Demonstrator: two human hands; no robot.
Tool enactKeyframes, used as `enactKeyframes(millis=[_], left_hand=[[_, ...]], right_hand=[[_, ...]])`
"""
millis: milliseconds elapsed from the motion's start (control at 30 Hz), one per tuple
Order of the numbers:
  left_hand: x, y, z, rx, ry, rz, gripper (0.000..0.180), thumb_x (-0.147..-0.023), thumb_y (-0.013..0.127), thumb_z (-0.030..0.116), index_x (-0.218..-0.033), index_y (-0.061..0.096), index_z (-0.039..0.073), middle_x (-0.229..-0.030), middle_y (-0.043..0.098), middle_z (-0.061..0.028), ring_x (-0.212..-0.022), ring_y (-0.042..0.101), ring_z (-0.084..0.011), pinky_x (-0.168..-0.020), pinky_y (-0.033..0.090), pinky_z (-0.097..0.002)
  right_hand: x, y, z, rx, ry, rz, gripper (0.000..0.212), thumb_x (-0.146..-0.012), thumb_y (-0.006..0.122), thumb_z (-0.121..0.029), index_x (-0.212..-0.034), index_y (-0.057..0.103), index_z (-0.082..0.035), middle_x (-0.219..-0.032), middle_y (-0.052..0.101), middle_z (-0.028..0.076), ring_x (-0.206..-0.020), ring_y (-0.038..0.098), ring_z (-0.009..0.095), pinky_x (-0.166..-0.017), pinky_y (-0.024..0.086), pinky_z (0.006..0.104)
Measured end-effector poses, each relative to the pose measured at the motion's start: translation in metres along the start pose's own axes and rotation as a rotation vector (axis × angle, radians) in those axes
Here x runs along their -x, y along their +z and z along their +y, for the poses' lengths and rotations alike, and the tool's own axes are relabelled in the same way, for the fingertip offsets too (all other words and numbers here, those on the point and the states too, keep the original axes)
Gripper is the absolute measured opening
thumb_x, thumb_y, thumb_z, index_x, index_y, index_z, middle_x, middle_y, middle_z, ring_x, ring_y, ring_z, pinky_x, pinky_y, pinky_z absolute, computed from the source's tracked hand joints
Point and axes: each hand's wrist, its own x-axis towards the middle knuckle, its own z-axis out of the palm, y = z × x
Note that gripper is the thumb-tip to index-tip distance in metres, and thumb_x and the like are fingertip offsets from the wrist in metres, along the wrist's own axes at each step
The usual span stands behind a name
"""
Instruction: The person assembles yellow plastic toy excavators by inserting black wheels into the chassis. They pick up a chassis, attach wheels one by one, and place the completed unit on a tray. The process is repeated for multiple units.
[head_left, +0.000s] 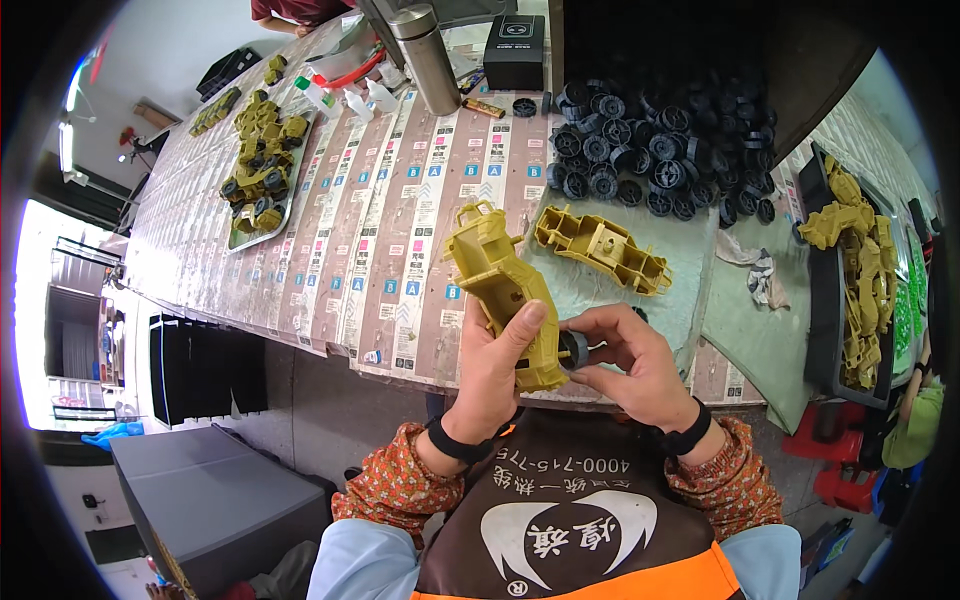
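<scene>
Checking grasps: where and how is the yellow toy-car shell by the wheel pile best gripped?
Probably pinch the yellow toy-car shell across its long side walls, from above: it lies open side up, with the wheel pile beyond.

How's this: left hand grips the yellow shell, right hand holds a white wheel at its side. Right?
Colour is wrong: the head view shows a black wheel. The left hand grips the yellow shell, and the right hand holds that wheel at its side, as you say.

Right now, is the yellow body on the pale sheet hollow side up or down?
Hollow side up: the yellow body shows its open compartments to the head camera.
</scene>
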Motion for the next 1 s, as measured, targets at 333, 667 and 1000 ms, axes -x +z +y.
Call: enactKeyframes(millis=[333,667,1000], left_hand=[[0.000,-0.001,0.002,-0.002,-0.031,0.005,0.050,-0.096,0.074,0.015,-0.136,0.045,0.008,-0.115,0.061,-0.0036,-0.100,0.062,-0.0118,-0.082,0.055,-0.0288],[0.001,0.000,-0.004,-0.017,-0.032,0.004,0.048,-0.096,0.073,0.013,-0.136,0.046,0.007,-0.117,0.061,-0.0034,-0.100,0.062,-0.0111,-0.085,0.054,-0.0278],[0.002,-0.003,-0.001,0.007,-0.075,-0.036,0.044,-0.097,0.072,0.015,-0.133,0.048,0.007,-0.115,0.061,-0.0030,-0.101,0.061,-0.0104,-0.085,0.053,-0.0277]], right_hand=[[0.005,-0.003,-0.001,0.032,0.022,-0.023,0.046,-0.085,0.073,0.008,-0.128,0.060,-0.002,-0.118,0.066,0.005,-0.104,0.065,0.012,-0.089,0.058,0.0287],[0.009,-0.004,0.000,0.190,-0.021,0.009,0.042,-0.085,0.076,0.005,-0.124,0.063,-0.001,-0.108,0.069,0.006,-0.097,0.069,0.012,-0.085,0.058,0.0284],[0.021,0.004,-0.002,0.426,-0.171,-0.051,0.063,-0.089,0.068,0.006,-0.149,0.050,-0.003,-0.134,0.064,0.020,-0.118,0.067,0.031,-0.099,0.053,0.0341]])
